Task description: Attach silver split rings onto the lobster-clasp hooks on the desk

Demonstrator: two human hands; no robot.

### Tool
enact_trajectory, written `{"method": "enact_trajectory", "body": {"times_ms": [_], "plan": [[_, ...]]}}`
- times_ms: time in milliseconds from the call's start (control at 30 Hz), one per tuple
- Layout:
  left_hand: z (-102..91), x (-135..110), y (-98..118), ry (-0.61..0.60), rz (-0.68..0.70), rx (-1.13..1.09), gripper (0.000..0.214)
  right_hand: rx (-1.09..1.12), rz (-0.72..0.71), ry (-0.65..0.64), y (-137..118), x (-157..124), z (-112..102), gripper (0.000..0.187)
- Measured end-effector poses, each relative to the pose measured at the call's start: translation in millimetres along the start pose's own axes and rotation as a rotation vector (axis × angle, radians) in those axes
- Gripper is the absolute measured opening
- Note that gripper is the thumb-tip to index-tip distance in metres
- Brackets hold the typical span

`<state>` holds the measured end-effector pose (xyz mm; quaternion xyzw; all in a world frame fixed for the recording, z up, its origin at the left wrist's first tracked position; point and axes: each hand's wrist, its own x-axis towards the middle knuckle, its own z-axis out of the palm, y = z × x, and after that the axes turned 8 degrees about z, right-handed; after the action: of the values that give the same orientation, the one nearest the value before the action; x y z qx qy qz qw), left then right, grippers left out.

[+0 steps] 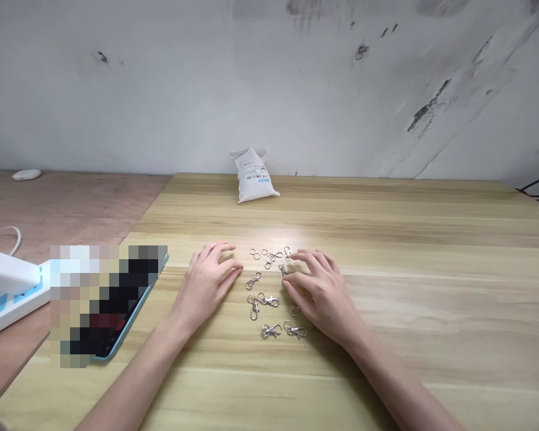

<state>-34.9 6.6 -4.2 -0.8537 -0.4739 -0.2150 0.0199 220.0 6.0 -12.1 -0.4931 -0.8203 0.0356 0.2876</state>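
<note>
Small silver swivel clasps and split rings lie in a loose cluster on the wooden tabletop. My left hand (210,274) rests on the table at the cluster's left, fingers curved and apart, holding nothing. The closest piece to it is a swivel clasp (253,281) with a ring. On the other side, my right hand (318,290) pinches the lower end of a swivel clasp (282,269) between thumb and index finger. Another clasp (287,254) is just by its other fingertips. A split ring (295,310) lies below the right thumb. Nearer me are two clasps with rings (272,330) (296,330).
A white plastic package (255,176) with a label stands near the wall. At left lies a phone (117,311), partly pixelated, beside a white power strip (15,308) with a plugged-in charger (11,272). A small white object (27,175) sits at the far left.
</note>
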Motion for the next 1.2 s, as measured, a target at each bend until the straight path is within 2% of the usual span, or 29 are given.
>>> {"method": "enact_trajectory", "body": {"times_ms": [267,467,600,733,867,1033,1200], "plan": [[-6.8,4,11,0.075,0.053,-0.154,0.013,-0.041,0.018,0.02,0,2,0,0.011],[-5.4,3,16,0.123,-0.027,-0.225,0.005,0.034,0.017,-0.027,0,2,3,0.013],[-2.1,3,15,0.12,0.03,-0.233,0.011,0.051,0.002,-0.039,-2,0,2,0.012],[0.9,1,13,0.096,0.054,-0.221,0.013,-0.013,-0.013,-0.025,-4,0,-5,0.012],[2.0,0,11,0.094,0.029,-0.212,0.014,-0.1,-0.052,-0.018,-5,0,-10,0.024],[0.3,0,12,0.12,0.012,-0.235,0.012,-0.165,-0.097,-0.009,-7,0,-8,0.029],[-0.8,1,13,0.137,0.019,-0.254,0.009,-0.221,-0.062,-0.018,-4,1,-2,0.028]]}}
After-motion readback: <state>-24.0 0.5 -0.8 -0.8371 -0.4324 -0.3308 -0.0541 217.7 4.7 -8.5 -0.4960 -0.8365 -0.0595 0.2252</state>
